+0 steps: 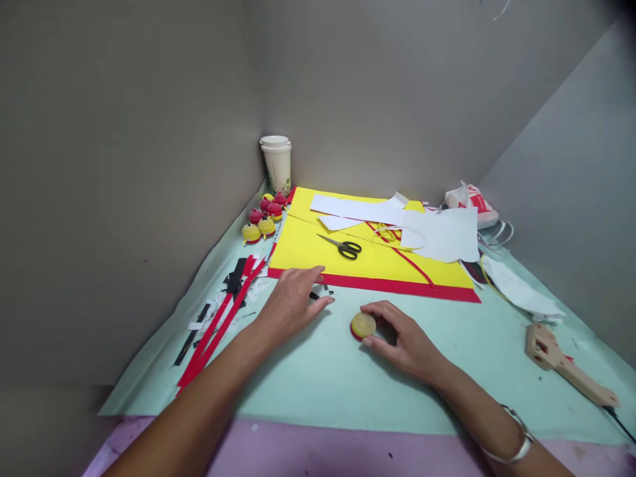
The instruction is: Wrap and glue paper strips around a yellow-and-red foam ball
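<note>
My right hand (403,341) grips a small round disc (363,325) between thumb and fingers. The disc has a yellowish top and a red lower edge, and sits at the middle of the pale green table cover. My left hand (297,297) is open, fingers apart and palm down, near the front edge of the red and yellow sheets. Small black scraps (315,296) lie partly under its fingers. Beyond it, black-handled scissors (344,248) rest on the yellow sheet (308,255).
Red strips (218,329) and paper scraps lie at left. Several red and yellow round pieces (252,233) stand by a lidded paper cup (277,164). White sheets (444,233) cover part of the yellow one. A beige glue gun (566,366) with a cord lies at right.
</note>
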Demonstrator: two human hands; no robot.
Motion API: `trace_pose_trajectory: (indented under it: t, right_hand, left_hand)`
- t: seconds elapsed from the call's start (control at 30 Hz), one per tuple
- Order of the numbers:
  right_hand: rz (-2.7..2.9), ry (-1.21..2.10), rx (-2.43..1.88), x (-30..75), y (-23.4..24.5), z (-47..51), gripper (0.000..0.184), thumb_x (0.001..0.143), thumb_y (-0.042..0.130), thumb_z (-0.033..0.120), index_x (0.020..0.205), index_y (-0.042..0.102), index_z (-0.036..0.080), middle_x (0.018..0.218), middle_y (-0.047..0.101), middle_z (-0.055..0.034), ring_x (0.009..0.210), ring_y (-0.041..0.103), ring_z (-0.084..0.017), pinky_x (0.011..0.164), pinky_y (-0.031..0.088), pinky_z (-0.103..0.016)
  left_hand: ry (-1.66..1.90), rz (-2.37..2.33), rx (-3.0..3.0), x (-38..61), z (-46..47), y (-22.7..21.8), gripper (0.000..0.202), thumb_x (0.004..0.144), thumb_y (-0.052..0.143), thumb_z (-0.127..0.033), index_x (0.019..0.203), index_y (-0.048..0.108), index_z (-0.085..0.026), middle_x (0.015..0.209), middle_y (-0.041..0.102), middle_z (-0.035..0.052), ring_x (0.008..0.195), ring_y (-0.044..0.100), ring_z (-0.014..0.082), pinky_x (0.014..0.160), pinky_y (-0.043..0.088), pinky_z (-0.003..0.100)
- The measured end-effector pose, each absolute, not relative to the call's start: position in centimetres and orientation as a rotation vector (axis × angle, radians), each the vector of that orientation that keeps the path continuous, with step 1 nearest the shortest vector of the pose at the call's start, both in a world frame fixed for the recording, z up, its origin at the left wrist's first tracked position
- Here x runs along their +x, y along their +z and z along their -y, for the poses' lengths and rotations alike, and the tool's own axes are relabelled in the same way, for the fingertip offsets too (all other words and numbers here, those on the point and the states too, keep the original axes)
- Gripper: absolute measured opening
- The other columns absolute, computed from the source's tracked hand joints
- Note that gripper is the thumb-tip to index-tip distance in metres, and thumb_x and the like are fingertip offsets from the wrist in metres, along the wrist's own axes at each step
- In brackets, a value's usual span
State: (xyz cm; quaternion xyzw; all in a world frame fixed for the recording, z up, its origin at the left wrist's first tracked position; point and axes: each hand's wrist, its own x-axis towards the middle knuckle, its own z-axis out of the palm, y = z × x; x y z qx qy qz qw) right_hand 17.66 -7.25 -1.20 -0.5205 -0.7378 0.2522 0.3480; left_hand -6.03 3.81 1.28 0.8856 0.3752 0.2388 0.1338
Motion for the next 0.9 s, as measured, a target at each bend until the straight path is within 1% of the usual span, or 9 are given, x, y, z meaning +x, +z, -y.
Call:
trace_pose_trajectory:
  t: [0.1,0.2,0.3,0.43,0.57,0.63,0.73,0.8,0.9]
  right_hand:
    - [1.911,0.661,-1.358,17.6,-1.2,7.3,0.041,0.086,0.066,0.025,0.125,0.052,0.025,0.117,0.06,-0.0083,0.105,0.058,-0.022,0.087,0.051,-0.036]
    - [1.906,0.672,-1.368,17.6,-1.1,7.3,0.042,0.086,0.066,0.026,0.125,0.052,0.025,0.118,0.06,-0.0081,0.106,0.058,-0.022,0.089,0.051,-0.036]
    - [1.916,0.672,-1.37,17.6,-1.1,7.3,0.042,0.086,0.066,0.026,0.125,0.052,0.026,0.119,0.06,-0.0081,0.107,0.058,-0.023,0.089,0.051,-0.036]
    - [1.923,0.665,-1.377,17.6,-1.1,7.3,0.042,0.086,0.066,0.025,0.125,0.051,0.026,0.118,0.06,-0.0084,0.106,0.058,-0.023,0.089,0.051,-0.037]
    - [1.926,0.656,-1.381,17.6,-1.0,7.3,0.043,0.085,0.067,0.026,0.125,0.052,0.026,0.117,0.061,-0.008,0.106,0.058,-0.023,0.089,0.051,-0.038]
    - [1.921,0.654,-1.39,17.6,-0.9,7.3,0.044,0.083,0.068,0.026,0.125,0.052,0.026,0.117,0.061,-0.008,0.106,0.058,-0.023,0.089,0.051,-0.038]
    - [1.911,0.644,-1.408,17.6,-1.0,7.3,0.047,0.081,0.07,0.026,0.125,0.052,0.025,0.117,0.062,-0.0085,0.105,0.058,-0.024,0.087,0.052,-0.038]
    - [1.913,0.625,-1.407,17.5,-1.1,7.3,0.048,0.081,0.069,0.026,0.126,0.052,0.025,0.117,0.062,-0.0088,0.105,0.059,-0.024,0.087,0.053,-0.039]
    - [1.907,0.6,-1.393,17.5,-1.2,7.3,0.048,0.081,0.068,0.024,0.126,0.052,0.025,0.117,0.063,-0.0092,0.105,0.06,-0.024,0.087,0.054,-0.04]
  left_hand:
    - [0.519,-1.137,2.582,-6.6,-2.9,2.1,0.039,0.089,0.06,-0.025,0.126,0.055,-0.014,0.113,0.071,0.0114,0.105,0.062,0.0291,0.091,0.046,0.042]
    - [0.321,-1.157,2.631,-6.8,-1.8,2.5,0.038,0.088,0.058,-0.023,0.125,0.057,-0.012,0.116,0.07,0.0145,0.107,0.063,0.0331,0.092,0.046,0.045]
    - [0.251,-1.136,2.671,-6.8,-1.2,2.6,0.037,0.088,0.057,-0.022,0.124,0.058,-0.011,0.119,0.069,0.016,0.109,0.062,0.0338,0.095,0.045,0.046]
    - [0.326,-1.232,2.648,-7.1,-1.7,2.8,0.041,0.089,0.053,-0.021,0.129,0.054,-0.013,0.118,0.069,0.0153,0.107,0.064,0.0312,0.093,0.047,0.043]
    - [0.417,-1.421,2.562,-7.5,-2.4,3.1,0.037,0.089,0.048,-0.018,0.124,0.057,-0.015,0.111,0.071,0.0152,0.102,0.066,0.0328,0.084,0.05,0.044]
    - [0.528,-1.439,2.464,-7.4,-2.4,3.4,0.037,0.087,0.048,-0.015,0.122,0.059,-0.016,0.113,0.071,0.0139,0.104,0.065,0.0326,0.087,0.05,0.046]
    - [0.746,-1.34,2.162,-6.6,-2.3,4.3,0.037,0.085,0.049,-0.013,0.12,0.059,-0.017,0.117,0.071,0.0099,0.111,0.064,0.0262,0.095,0.049,0.04]
    - [0.843,-1.249,1.94,-5.6,-2.4,5.2,0.032,0.083,0.05,-0.014,0.114,0.061,-0.017,0.111,0.073,0.0084,0.107,0.067,0.0218,0.095,0.05,0.036]
    - [0.865,-1.115,1.744,-3.7,-2.7,6.1,0.022,0.081,0.056,-0.018,0.102,0.063,-0.017,0.103,0.073,0.0076,0.097,0.069,0.0199,0.09,0.053,0.034]
